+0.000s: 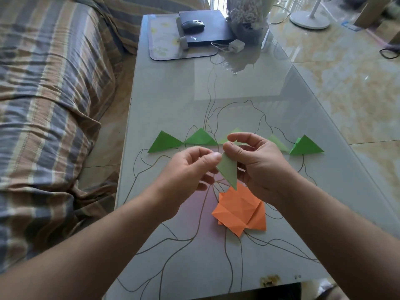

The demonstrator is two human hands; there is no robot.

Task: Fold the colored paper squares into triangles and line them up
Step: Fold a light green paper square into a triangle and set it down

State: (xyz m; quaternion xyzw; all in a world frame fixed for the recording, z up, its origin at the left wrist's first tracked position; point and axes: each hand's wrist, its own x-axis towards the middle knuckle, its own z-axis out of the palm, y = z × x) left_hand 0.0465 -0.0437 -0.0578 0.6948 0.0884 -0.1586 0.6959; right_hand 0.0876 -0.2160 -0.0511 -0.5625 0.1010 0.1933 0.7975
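Glass-topped table [281, 100], striped-covered sofa [47, 94] left, glossy marbled tile floor [346, 79], white fan base [309, 19].

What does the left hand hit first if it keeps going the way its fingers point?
The left hand points right, at the pale green folded paper triangle it already pinches; just beyond is the right hand. Depth is uncertain.

In front of me is a glass-topped table [249, 87] with a flower line drawing. On it lie a row of green paper triangles [200, 137], an orange paper stack [239, 210], and, at the far end, a mat [161, 47] carrying a black box [205, 29].
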